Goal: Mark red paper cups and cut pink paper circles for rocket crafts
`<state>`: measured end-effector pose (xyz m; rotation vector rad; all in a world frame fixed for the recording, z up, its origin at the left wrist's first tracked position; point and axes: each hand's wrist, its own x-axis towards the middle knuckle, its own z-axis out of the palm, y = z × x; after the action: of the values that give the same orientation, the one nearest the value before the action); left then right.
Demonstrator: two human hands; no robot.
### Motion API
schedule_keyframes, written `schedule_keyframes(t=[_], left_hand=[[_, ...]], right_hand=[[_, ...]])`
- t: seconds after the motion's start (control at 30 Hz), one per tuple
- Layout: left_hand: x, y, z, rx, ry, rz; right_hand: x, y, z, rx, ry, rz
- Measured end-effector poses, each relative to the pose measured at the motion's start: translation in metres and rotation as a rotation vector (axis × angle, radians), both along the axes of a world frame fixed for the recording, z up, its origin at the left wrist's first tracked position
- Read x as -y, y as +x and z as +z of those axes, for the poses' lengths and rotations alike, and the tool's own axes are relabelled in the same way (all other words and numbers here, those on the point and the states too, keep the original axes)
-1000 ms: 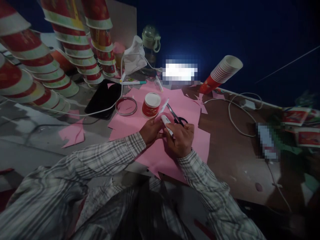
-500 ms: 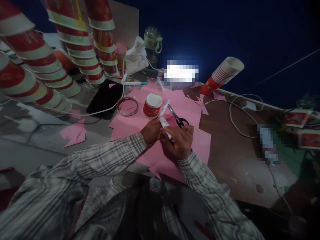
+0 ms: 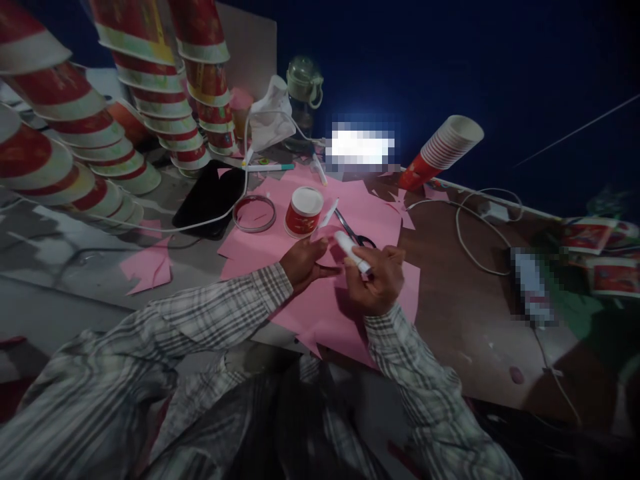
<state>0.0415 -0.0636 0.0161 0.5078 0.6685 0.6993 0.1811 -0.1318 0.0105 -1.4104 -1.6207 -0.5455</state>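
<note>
My right hand (image 3: 377,280) is closed around a white glue stick (image 3: 353,252), tilted with its upper end toward the left. Facing it, my left hand (image 3: 306,263) has its thumb and fingers around a small piece of pink paper (image 3: 333,248), partly hidden against the pink sheets below. Just beyond the hands stands a red paper cup (image 3: 303,217), upside down with its white base up. Black-handled scissors (image 3: 367,241) lie behind the glue stick, beside a white pen (image 3: 330,212). Large pink sheets (image 3: 385,213) lie under all of this.
A roll of tape (image 3: 254,213) and a black tablet-like slab (image 3: 213,200) lie left of the cup. Tall columns of red-white cups (image 3: 150,87) lean at left. More stacked cups (image 3: 445,150) stand at the back right. A white cable (image 3: 463,230) loops over the brown tabletop (image 3: 460,320).
My right hand has moved right with the glue stick, away from my left hand. The left thumb and fingers are spread further apart around the paper.
</note>
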Motion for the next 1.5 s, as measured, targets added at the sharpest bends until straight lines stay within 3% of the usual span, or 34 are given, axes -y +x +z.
schedule_keyframes(t=[0.13, 0.27, 0.33, 0.5, 0.6, 0.73, 0.93, 1.1, 1.27, 1.4, 1.5], left_hand=[[-0.001, 0.001, -0.002, 0.033, 0.020, -0.034], [-0.001, 0.000, -0.003, 0.015, 0.006, -0.066], [-0.001, 0.000, -0.003, 0.005, -0.006, -0.047], [0.000, 0.002, -0.005, -0.005, 0.025, -0.060], [0.000, 0.002, -0.006, 0.008, 0.040, -0.074], [-0.001, 0.001, -0.007, -0.001, 0.004, -0.049], [0.000, 0.003, -0.006, -0.021, 0.006, -0.056], [0.000, 0.001, -0.007, -0.002, 0.029, -0.069], [-0.001, 0.000, 0.003, -0.022, -0.046, -0.075], [0.000, 0.006, 0.012, -0.040, -0.122, -0.010], [0.002, 0.009, 0.015, -0.022, -0.173, 0.010]], right_hand=[[-0.003, 0.001, -0.003, 0.010, -0.077, 0.024], [-0.003, 0.008, 0.001, -0.068, 0.053, -0.020], [-0.003, 0.005, 0.003, -0.065, 0.076, 0.022], [-0.005, -0.009, -0.003, -0.003, -0.077, 0.158], [-0.005, -0.007, -0.005, -0.019, -0.109, 0.111], [-0.002, -0.002, 0.000, -0.021, -0.023, 0.007], [-0.002, -0.013, 0.003, -0.009, -0.044, 0.139], [-0.004, -0.002, 0.000, -0.004, -0.013, 0.014], [-0.005, 0.013, -0.004, -0.319, 0.111, -0.170], [-0.009, 0.003, -0.008, -0.588, -0.075, -0.029], [-0.010, -0.007, -0.011, -0.665, -0.180, 0.024]])
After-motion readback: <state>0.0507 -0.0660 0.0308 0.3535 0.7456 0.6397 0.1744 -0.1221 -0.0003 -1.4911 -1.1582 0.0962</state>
